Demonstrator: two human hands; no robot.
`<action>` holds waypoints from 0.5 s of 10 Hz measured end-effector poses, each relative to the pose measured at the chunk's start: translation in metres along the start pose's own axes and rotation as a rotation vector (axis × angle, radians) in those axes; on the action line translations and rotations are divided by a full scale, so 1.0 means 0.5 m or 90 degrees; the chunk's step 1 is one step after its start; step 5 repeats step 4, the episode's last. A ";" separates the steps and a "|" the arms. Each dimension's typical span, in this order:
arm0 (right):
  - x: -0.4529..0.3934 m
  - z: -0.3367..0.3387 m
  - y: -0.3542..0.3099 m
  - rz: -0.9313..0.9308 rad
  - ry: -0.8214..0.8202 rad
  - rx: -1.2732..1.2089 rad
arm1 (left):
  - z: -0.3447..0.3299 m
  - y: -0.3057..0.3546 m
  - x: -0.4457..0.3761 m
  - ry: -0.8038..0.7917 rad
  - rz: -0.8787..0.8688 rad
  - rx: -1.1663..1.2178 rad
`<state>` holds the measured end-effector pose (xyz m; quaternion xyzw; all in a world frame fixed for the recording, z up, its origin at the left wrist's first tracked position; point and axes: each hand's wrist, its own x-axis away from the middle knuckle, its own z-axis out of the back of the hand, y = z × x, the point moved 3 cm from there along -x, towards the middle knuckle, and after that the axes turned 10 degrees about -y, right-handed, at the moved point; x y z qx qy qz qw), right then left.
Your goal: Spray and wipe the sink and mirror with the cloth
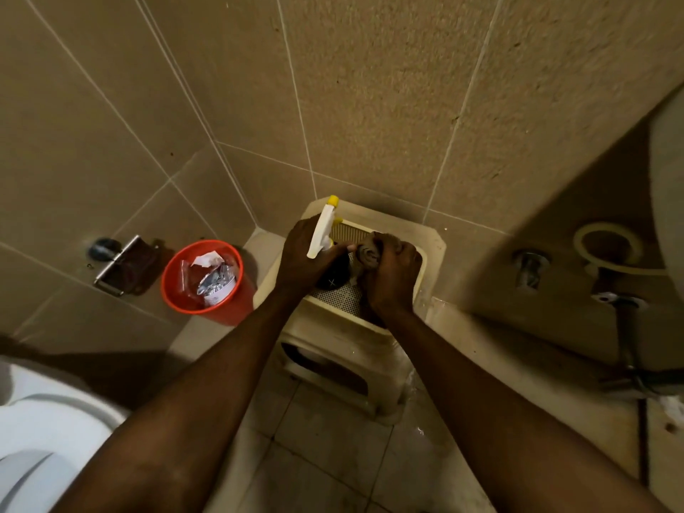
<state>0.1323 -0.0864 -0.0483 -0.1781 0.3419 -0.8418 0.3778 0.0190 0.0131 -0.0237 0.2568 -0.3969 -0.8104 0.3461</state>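
Cream plastic stool (431,249): stands on the floor in the tile corner; both hands work over its top.
Spray bottle (322,231): white w/ yellow tip, in the left hand (305,259). Long axis runs up and away from the person, nozzle toward the wall, dark body hidden under the hand.
Left grip: fingers curled round the bottle neck, holding it tight.
Cloth (368,253): grey-brown, bunched up, just right of the bottle, touching the left fingertips.
Right hand (394,277): right on the cloth.
Right grip: fingers curled round the cloth, pinching the bunch. Dim light, so prob. a full fist but can't tell each finger.
Key relation: bottle and cloth sit side by side, nearly touching, each hand on its own thing. No reach needed to grab.
Sink (670,172): only its pale underside shows at far right, above the pipes (629,327). It lies to the right and up from both hands; the right hand w/ the cloth is nearer.
Mirror: not in view.
Step, my guess: picking up the tools; spraying and wiping not yet begun.
Next move needs: lift both, turn right toward the sink.
Red bin (174,286): left of the stool, trash inside.
Toilet (44,431): bottom left corner.
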 end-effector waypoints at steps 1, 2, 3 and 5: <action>-0.002 -0.020 0.006 -0.010 -0.056 0.118 | 0.002 -0.001 0.007 -0.012 -0.018 -0.026; -0.007 -0.020 0.013 -0.020 -0.121 0.132 | 0.012 0.004 0.011 -0.044 -0.027 -0.045; 0.004 -0.010 0.002 -0.014 -0.173 0.140 | 0.028 -0.003 0.010 -0.104 -0.007 -0.095; 0.010 -0.009 0.000 -0.005 -0.161 0.156 | 0.052 -0.011 0.022 -0.101 0.026 -0.128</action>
